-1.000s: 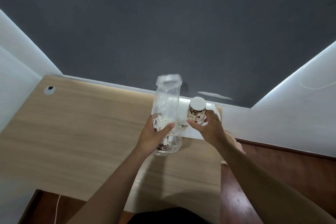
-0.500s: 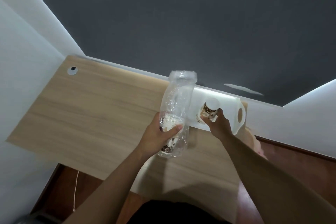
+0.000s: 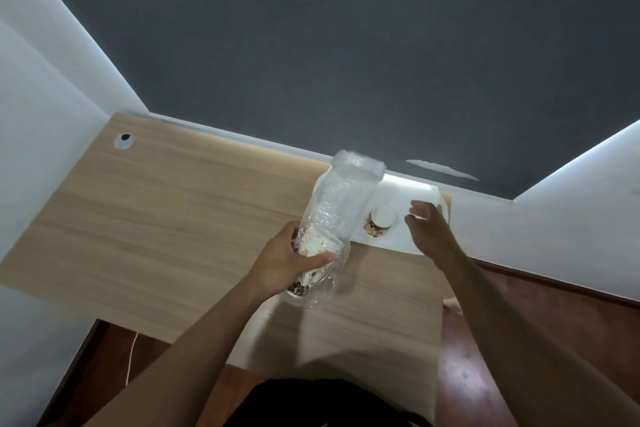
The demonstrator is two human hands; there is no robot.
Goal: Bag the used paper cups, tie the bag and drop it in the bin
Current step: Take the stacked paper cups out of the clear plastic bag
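Observation:
My left hand (image 3: 287, 258) grips a clear plastic bag (image 3: 337, 215) that stands upright over the wooden desk (image 3: 173, 218), its mouth open at the top. Inside the bag's lower part sit paper cups (image 3: 311, 265) with a brown pattern; how many I cannot tell. One more patterned paper cup (image 3: 379, 222) stands upside down on a white tray (image 3: 405, 196) just right of the bag. My right hand (image 3: 427, 229) hovers to the right of that cup, fingers apart, holding nothing.
The desk fills a corner between white walls and a dark grey wall. A round cable hole (image 3: 124, 140) lies at its far left. Reddish wooden floor (image 3: 554, 315) shows at right and below, with a white cable (image 3: 131, 357) near the desk's front edge.
My right hand set the patterned cup down on the white tray and let go of it, then drew back to the right. The left hand keeps its grip on the bag.

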